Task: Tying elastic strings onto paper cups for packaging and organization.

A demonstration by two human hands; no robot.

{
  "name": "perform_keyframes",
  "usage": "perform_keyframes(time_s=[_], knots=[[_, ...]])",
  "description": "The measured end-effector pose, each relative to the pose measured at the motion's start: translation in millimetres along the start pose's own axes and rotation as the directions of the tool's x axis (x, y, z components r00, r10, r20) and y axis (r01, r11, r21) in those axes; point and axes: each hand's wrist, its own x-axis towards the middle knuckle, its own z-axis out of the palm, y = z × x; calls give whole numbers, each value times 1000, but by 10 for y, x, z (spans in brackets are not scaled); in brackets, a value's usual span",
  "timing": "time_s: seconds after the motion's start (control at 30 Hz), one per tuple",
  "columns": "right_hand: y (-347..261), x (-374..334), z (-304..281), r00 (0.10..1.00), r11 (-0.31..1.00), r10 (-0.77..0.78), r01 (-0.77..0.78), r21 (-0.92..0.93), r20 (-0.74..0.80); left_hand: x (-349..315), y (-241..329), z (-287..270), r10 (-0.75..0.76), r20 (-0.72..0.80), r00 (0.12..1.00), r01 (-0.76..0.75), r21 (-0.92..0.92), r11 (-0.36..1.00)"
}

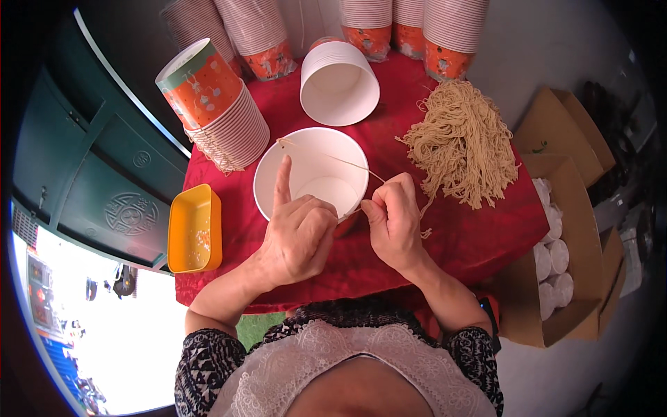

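Note:
A white paper bucket stands mouth up in front of me. A thin beige cord comes from its far left wall and crosses the opening to my right hand, whose thumb and fingers pinch it by the right rim. My left hand is at the near rim, its index finger stretched up over the opening and the other fingers curled closed. What those curled fingers grip is hidden. Right of the bucket lies a heap of beige cords, with loose ends trailing near my right hand.
A white bucket lies on its side behind the upright one. A leaning bucket stack has cords hanging from it. Wrapped stacks line the back. A yellow tray sits left on the red cloth; an open carton stands right.

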Motion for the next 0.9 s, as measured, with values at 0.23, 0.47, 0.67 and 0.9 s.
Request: perform_keyframes(time_s=[0.23, 0.47, 0.67, 0.9], knots=[[-36, 74, -150, 986, 999, -43, 43, 7, 159, -65, -23, -67, -21, -11, 1000, 23, 128, 991], [27, 109, -146, 966, 991, -113, 125, -40, 232, -460, 176, -88, -210, -445, 870, 246, 23, 969], [-19, 45, -58, 969, 911, 238, -245, 331, 64, -885, 231, 8, -459, -452, 764, 432, -169, 886], [-131, -49, 134, 886, 568, 450, -379, 730, 110, -797, 295, 120, -773, -356, 525, 362, -728, 582]])
